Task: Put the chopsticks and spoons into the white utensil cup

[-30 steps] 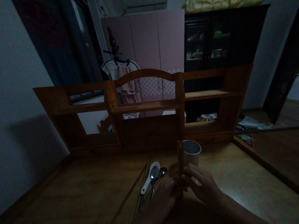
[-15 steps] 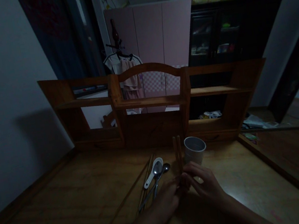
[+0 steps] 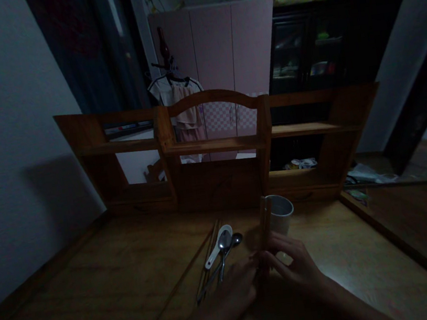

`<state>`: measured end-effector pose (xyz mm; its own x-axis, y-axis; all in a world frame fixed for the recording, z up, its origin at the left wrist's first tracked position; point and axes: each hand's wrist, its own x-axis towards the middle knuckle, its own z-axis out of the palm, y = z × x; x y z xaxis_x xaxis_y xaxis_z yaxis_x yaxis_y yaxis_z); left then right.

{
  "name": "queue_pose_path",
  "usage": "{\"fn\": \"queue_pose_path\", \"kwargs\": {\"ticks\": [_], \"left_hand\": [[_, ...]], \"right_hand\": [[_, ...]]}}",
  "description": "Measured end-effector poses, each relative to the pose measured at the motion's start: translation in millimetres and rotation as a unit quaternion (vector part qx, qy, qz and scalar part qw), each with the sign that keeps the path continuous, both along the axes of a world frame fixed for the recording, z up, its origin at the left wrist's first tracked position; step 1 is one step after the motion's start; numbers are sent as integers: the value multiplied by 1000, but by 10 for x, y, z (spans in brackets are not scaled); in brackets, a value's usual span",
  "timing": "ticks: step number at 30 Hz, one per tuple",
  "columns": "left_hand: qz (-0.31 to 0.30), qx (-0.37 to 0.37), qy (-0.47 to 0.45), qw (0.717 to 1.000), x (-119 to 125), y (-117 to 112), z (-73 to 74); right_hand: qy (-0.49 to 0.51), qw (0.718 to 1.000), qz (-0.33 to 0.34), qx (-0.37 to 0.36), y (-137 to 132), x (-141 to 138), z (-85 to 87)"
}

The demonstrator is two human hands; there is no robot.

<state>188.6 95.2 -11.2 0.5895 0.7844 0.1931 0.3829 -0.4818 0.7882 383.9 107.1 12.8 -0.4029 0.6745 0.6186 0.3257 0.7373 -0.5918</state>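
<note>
Both hands meet at the middle of a wooden desk [image 3: 95, 282] in dim light. My left hand [image 3: 236, 292] and my right hand [image 3: 295, 265] are closed together around the lower ends of a pair of wooden chopsticks [image 3: 265, 221], which stand nearly upright and lean slightly right toward a white cup [image 3: 280, 214]. Just left of the hands lie a white ceramic spoon [image 3: 219, 245], two metal spoons [image 3: 226, 251] and more chopsticks [image 3: 207, 259] flat on the desk.
A wooden shelf unit [image 3: 215, 149] rises along the desk's back edge. A white wall is on the left. Behind stand a pink wardrobe [image 3: 219, 58], a dark glass cabinet [image 3: 321, 54] with bedding on top, and clothes on a rack [image 3: 179, 101].
The upright chopsticks have tipped rightward, their tops now in front of the cup. Both hands stayed gripping the lower ends; the view dropped slightly since the earliest frame.
</note>
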Motion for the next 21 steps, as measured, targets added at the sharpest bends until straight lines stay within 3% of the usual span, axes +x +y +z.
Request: {"fn": "queue_pose_path", "kwargs": {"ticks": [5, 13, 21], "left_hand": [[0, -16, 17, 1000, 26, -20, 94], [-6, 12, 0, 1000, 24, -31, 15], [1, 3, -25, 1000, 51, -85, 94]], "right_hand": [[9, 1000, -3, 8, 39, 17, -58], [12, 1000, 14, -1, 45, -1, -50], [11, 999, 33, -22, 10, -32, -65]]}}
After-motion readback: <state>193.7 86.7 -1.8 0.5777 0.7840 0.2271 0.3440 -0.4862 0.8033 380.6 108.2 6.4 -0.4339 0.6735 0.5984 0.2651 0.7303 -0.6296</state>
